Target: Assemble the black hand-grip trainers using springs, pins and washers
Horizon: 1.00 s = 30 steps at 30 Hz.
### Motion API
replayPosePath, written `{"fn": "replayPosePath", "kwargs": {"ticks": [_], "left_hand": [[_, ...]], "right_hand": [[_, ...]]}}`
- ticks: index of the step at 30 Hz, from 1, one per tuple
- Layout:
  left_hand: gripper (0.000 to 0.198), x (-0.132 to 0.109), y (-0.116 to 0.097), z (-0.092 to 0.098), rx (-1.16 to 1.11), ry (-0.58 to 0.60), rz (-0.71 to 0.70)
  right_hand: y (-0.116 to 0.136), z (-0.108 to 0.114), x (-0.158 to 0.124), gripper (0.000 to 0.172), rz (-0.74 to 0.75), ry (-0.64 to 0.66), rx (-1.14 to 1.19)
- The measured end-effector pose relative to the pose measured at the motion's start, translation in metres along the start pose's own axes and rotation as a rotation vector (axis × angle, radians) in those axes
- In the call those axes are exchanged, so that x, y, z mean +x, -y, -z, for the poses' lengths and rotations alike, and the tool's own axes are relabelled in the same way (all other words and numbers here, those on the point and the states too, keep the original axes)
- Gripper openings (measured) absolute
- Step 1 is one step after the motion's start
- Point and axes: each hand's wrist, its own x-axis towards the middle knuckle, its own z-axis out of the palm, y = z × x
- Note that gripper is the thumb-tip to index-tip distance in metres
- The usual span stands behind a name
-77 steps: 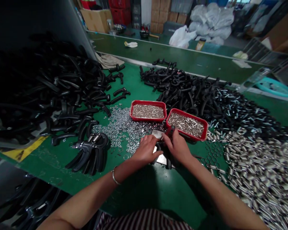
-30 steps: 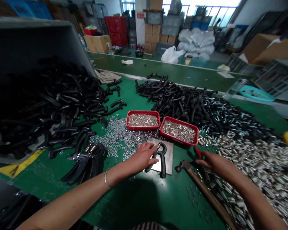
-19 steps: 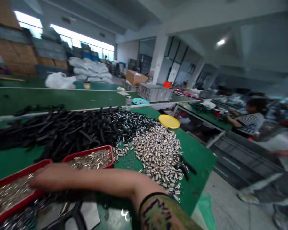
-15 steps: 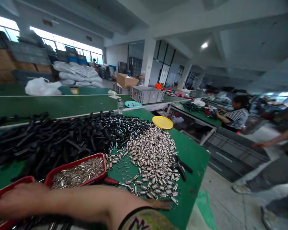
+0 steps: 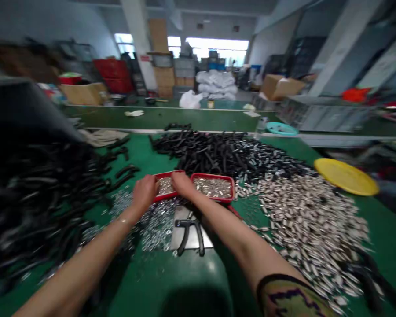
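Reaching forward over the desk (image 5: 201, 275), the person brings both hands to the same red tray (image 5: 165, 196); the left hand (image 5: 145, 190) is at its left end and the right hand (image 5: 182, 182) at its right; the fingers are too smeared by motion for me to tell whether they are clamped on the rim or apart; small metal bits fill that tray, and a second red tray (image 5: 225, 200) stands just to its right; nearer the person, a black hand grip (image 5: 200, 240) lies on a metal plate (image 5: 192, 241), its two legs spread and neither hand on it; I judge it partly put together, though the shiny part at its top is blurred; much looks left loose, judging by the washers (image 5: 155, 231), the springs (image 5: 306, 211) and the black handles (image 5: 214, 154) heaped about; the desk is green, with a yellow lid (image 5: 346, 177) near its right edge; beyond another green counter (image 5: 171, 115) stand red crates (image 5: 114, 75), an open carton (image 5: 280, 87) and stacked white sacks (image 5: 216, 82), under bright windows (image 5: 214, 45).
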Motion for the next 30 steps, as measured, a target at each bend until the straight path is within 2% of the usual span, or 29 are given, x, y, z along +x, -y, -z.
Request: {"fn": "replayPosePath", "kwargs": {"ticks": [1,3,4,6,8,10,12,15,19,22,26,28,30], "left_hand": [[0.022,-0.020,0.015,0.007,0.020,-0.006,0.052],[0.018,-0.055,0.020,0.013,-0.031,-0.004,0.051],[0.017,-0.070,0.013,0.011,-0.090,0.024,0.005],[0.016,-0.096,-0.010,0.004,-0.183,0.105,-0.089],[0.016,-0.116,-0.031,-0.005,-0.197,0.166,-0.140],[0.017,-0.127,-0.043,-0.013,-0.165,0.192,-0.160],[0.017,-0.130,-0.048,-0.018,-0.130,0.203,-0.186],[0.017,-0.126,-0.051,-0.024,-0.085,0.199,-0.246],[0.023,-0.124,-0.058,-0.026,0.023,0.191,-0.291],[0.025,-0.124,-0.063,-0.025,0.147,0.213,-0.397],[0.026,-0.125,-0.062,-0.024,0.184,0.243,-0.550],[0.026,-0.127,-0.059,-0.024,0.121,0.256,-0.545],[0.026,-0.129,-0.053,-0.025,0.020,0.259,-0.465]], "right_hand": [[0.002,-0.029,0.009,0.033,0.011,0.048,0.040],[0.004,-0.070,0.022,0.029,0.018,0.107,0.089],[0.004,-0.082,0.027,0.026,0.016,0.116,0.099],[0.001,-0.093,0.034,0.022,0.005,0.103,0.098],[-0.004,-0.089,0.033,0.017,-0.006,0.064,0.085],[-0.010,-0.078,0.019,0.015,-0.014,0.025,0.074],[-0.015,-0.062,-0.009,0.015,-0.017,0.008,0.069],[-0.021,-0.035,-0.063,0.015,-0.052,0.062,0.059],[-0.024,-0.013,-0.116,0.017,-0.238,0.123,0.182],[-0.025,-0.011,-0.127,0.020,-0.335,0.147,0.298],[-0.032,-0.021,-0.123,0.024,-0.367,0.148,0.286],[-0.037,-0.026,-0.123,0.026,-0.384,0.137,0.263],[-0.040,-0.029,-0.124,0.027,-0.386,0.134,0.242]]}}
